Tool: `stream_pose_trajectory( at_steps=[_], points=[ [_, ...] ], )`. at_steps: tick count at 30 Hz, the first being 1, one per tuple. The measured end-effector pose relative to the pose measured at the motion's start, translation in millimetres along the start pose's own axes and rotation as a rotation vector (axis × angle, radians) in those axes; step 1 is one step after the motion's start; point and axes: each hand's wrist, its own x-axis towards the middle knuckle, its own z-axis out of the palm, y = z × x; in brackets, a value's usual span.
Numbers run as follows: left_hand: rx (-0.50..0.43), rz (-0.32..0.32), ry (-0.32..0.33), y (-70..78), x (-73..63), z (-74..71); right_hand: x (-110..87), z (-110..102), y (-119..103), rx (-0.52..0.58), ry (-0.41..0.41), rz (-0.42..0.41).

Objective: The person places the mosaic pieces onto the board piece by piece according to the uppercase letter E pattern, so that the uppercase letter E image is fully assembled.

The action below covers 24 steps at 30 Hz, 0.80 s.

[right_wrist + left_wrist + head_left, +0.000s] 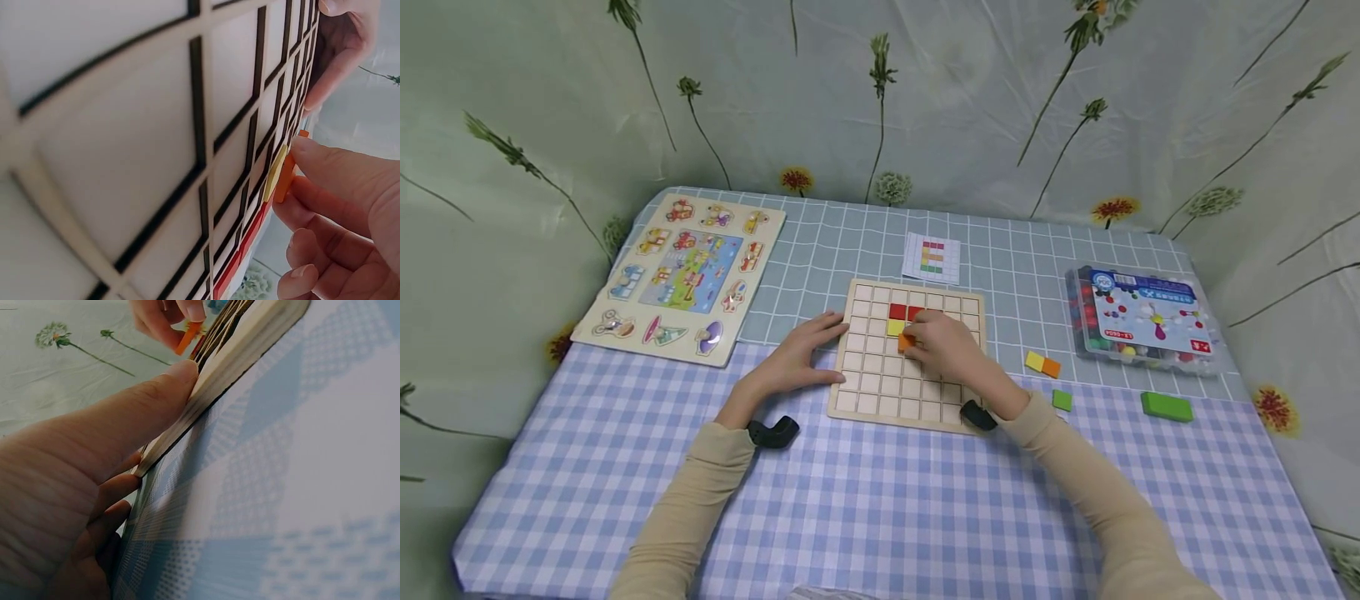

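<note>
A wooden grid board [880, 387] lies on the table before the person. Red tiles [898, 311] and a yellow tile [896, 327] sit in its squares. The right hand [943, 342] pinches an orange tile [285, 178] between thumb and finger over the board; in the head view this hand hides part of the grid. At the board's left edge the left hand [797, 354] rests with fingers and thumb spread, the thumb [156, 394] touching the rim. Behind the board lies a paper card [932, 258] printed with a coloured square pattern.
To the right lie a loose yellow tile [1034, 360], another orange tile [1051, 367], a green tile [1062, 400] and a green block [1167, 407]. A clear plastic box [1142, 321] of coloured pieces stands behind them. A wooden picture puzzle [681, 279] occupies the back left.
</note>
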Motion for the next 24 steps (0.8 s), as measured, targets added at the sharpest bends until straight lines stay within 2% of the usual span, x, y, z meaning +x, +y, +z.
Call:
stream_pose_trajectory(
  at_steps=[7, 13, 24],
  points=[
    [0.008, 0.015, 0.003, 1.7, -0.9, -1.4, 3.1, 4, -4, 0.002, -0.028, -0.004],
    [0.003, 0.025, 0.008, 1.9, 0.4, -0.9, 5.0, 6, -6, -0.012, -0.011, -0.008],
    [0.01, -0.001, -0.001, 0.0, 0.4, 0.4, 10.5, 7, -13, -0.003, 0.003, -0.008]
  ],
)
